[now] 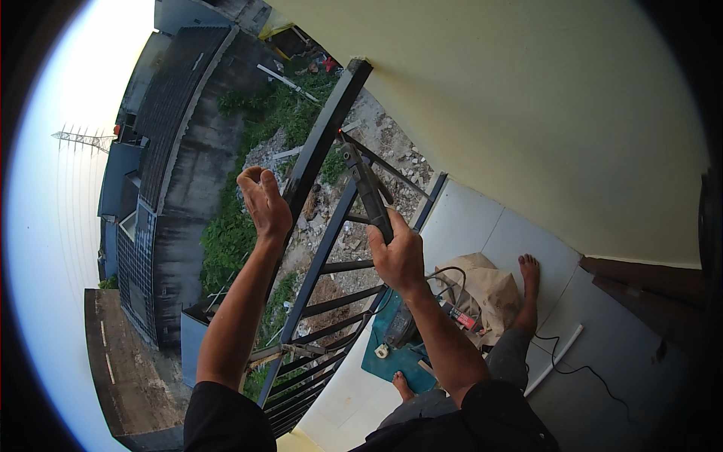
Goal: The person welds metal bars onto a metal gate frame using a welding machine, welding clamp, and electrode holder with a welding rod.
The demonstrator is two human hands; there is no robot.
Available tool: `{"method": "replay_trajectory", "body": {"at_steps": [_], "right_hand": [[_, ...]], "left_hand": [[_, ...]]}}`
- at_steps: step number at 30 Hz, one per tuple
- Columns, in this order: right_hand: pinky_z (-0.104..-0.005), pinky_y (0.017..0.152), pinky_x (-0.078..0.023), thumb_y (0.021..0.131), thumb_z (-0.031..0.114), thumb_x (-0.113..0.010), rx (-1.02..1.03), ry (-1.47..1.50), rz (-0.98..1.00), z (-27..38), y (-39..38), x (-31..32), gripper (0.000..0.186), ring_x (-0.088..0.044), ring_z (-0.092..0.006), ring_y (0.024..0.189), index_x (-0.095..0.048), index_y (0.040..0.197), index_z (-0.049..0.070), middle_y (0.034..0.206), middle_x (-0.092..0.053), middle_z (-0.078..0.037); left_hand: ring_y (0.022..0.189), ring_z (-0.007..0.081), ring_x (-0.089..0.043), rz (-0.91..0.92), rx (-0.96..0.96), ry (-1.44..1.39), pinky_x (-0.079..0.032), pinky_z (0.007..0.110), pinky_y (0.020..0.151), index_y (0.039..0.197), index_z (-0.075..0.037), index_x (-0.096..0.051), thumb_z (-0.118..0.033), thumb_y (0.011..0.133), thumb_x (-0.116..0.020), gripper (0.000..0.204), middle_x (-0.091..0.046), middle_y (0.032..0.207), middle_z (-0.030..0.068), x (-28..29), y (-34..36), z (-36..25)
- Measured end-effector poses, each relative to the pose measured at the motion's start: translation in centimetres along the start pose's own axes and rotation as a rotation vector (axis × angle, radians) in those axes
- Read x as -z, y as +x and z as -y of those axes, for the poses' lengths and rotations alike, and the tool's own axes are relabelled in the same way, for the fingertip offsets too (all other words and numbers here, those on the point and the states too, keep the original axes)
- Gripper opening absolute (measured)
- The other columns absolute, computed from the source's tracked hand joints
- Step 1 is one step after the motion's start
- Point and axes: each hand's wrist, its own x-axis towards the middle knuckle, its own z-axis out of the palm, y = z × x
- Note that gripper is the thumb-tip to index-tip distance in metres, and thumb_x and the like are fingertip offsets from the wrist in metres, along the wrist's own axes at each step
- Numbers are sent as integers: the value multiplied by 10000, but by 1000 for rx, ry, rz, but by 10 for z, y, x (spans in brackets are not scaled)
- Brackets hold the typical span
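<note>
My right hand [399, 256] grips a dark hand tool [365, 188], resembling a welding holder, angled up toward the thick black top rail [320, 151] of a metal railing. A small red glow shows at the tool's front, against the rail. My left hand [263, 203] is raised beside the top rail with its fingers curled; what they hold, if anything, is hidden. Below, thinner black bars [339, 265] form the rest of the railing, and a cable hangs under my right hand.
A cream wall [527, 98] rises at right. On the tiled floor [489, 218] are a beige sack [489, 286], teal board [376, 358], dark toolbox [399, 331], cable and white tube [553, 358], near my bare feet. Beyond the railing lie rubble, plants and roofs [154, 113] far below.
</note>
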Motion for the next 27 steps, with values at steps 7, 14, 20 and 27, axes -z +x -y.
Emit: {"method": "replay_trajectory", "body": {"at_steps": [7, 14, 20, 27], "right_hand": [[-376, 556, -508, 933, 210, -638, -1, 5, 1, 2, 2, -2, 303, -654, -220, 590, -627, 1106, -38, 665, -614, -113], [-388, 569, -514, 930, 211, -643, -17, 16, -3, 2, 3, -4, 299, -657, -246, 594, -630, 1103, -32, 683, -627, -129], [-448, 590, -523, 933, 196, -646, -16, 18, -13, 6, 4, -2, 268, -710, -383, 675, -615, 1100, -12, 693, -655, -186], [-410, 547, -511, 938, 194, -628, -27, 62, -45, 4, -1, -1, 276, -701, -327, 614, -603, 1107, -23, 660, -634, -164]], "left_hand": [[980, 236, -529, 10, -3, -45, -421, 386, 916, 1177, 34, -485, -495, 1045, -411, 550, -550, 1085, 156, 1, 0, 0], [1008, 254, -540, 7, -10, -30, -420, 390, 943, 1186, 35, -479, -470, 1061, -385, 529, -562, 1100, 176, 2, -1, -3], [1010, 280, -519, 23, -1, -54, -422, 424, 948, 1161, 54, -461, -464, 1047, -408, 533, -496, 1067, 172, 3, -1, -7], [958, 227, -505, 19, 14, -29, -411, 375, 908, 1158, 30, -480, -520, 1047, -404, 566, -533, 1046, 146, 2, 0, -1]]}}
